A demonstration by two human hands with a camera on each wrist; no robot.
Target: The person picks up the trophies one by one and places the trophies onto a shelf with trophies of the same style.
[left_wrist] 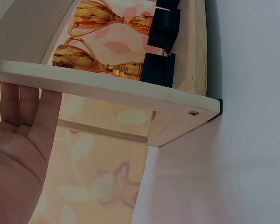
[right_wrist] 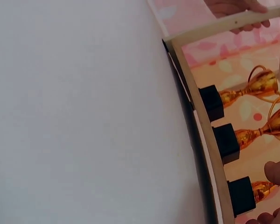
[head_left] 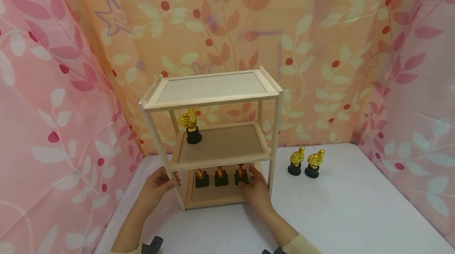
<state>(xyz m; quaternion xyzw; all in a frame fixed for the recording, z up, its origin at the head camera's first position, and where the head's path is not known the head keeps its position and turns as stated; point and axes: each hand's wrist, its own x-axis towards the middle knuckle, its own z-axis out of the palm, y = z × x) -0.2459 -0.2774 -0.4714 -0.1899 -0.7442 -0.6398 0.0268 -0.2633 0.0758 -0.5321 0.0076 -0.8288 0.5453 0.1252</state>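
Note:
A three-tier wooden shelf (head_left: pixel 220 164) stands on the table. My left hand (head_left: pixel 155 187) grips its front left post (left_wrist: pixel 107 93), with fingers behind the wood and thumb in front. On the bottom tier, several small gold trophy cups on black square bases stand in a row: a left one (head_left: pixel 202 179), a middle one (head_left: pixel 220 177) and a right one (head_left: pixel 241 175). My right hand (head_left: pixel 258 191) reaches in at the right end and holds the right trophy cup between thumb and fingers; its upper part is hidden by the middle tier.
A gold thumbs-up trophy (head_left: pixel 193 129) stands at the left of the middle tier. Two more thumbs-up trophies, one (head_left: pixel 296 162) beside another (head_left: pixel 314 164), stand on the white table (head_left: pixel 348 206) right of the shelf. Patterned curtains (head_left: pixel 320 48) surround the table.

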